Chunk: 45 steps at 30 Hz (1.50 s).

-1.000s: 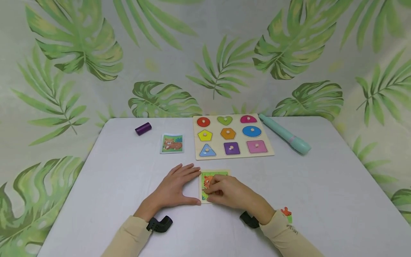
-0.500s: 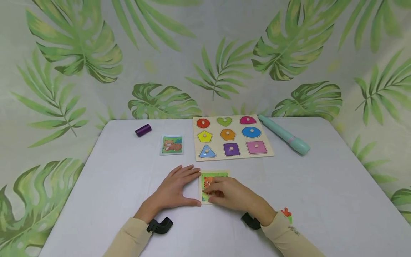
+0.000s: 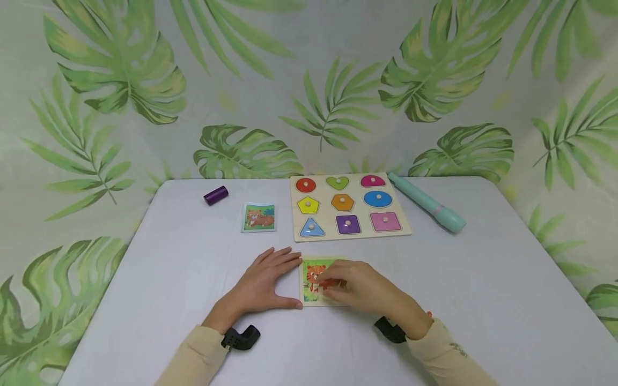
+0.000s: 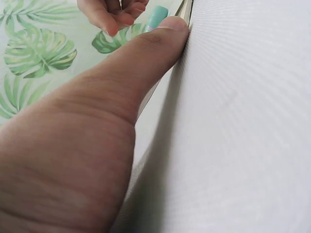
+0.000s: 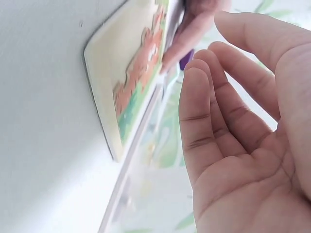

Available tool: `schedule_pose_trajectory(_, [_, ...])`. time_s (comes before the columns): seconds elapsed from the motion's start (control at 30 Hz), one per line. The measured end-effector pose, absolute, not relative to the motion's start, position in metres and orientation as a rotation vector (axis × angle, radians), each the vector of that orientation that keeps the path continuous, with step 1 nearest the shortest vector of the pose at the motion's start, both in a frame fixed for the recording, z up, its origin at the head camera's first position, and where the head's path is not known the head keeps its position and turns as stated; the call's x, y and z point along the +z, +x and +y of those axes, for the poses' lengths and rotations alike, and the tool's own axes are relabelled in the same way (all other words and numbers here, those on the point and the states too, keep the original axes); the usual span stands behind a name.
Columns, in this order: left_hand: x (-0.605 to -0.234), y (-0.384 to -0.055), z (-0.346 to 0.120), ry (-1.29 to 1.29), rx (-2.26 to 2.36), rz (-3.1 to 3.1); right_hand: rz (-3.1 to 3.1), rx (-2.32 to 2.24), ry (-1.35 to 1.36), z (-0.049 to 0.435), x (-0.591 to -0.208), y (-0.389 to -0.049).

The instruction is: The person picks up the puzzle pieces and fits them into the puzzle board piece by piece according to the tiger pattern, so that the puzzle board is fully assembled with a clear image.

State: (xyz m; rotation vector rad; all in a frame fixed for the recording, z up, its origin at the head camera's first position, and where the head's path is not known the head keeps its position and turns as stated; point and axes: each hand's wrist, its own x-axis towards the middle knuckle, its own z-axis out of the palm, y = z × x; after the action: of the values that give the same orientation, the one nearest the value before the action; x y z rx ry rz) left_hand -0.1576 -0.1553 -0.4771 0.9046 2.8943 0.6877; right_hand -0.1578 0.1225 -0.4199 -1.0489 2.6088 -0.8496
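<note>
A small square tiger puzzle [image 3: 313, 279] in a pale wooden frame lies flat on the white table [image 3: 483, 279] in front of me. My left hand [image 3: 270, 276] rests flat beside it, its straight fingers and thumb [image 4: 141, 58] against the frame's left edge. My right hand [image 3: 354, 285] covers the puzzle's right half, fingertips touching the picture. In the right wrist view the palm [image 5: 238, 136] is bare and its fingers are loosely bent, next to the puzzle [image 5: 136, 82].
Behind the puzzle lies a wooden shape board [image 3: 363, 210] with several coloured knob pieces. A teal pen-like toy [image 3: 427, 202] lies to its right, a tiger picture card [image 3: 259, 216] and a purple cylinder [image 3: 215, 195] to its left. A leaf-print cloth hangs behind.
My right hand has slid a little to the right across the puzzle, uncovering more of the tiger picture. The left hand has stayed in place.
</note>
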Motion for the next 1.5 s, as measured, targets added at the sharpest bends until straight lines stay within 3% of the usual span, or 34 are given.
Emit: schedule_pose_trajectory(1.5, [-0.477, -0.158, -0.156, 0.88, 0.697, 2.879, 2.737, -0.939, -0.938, 0.216, -0.418, -0.151])
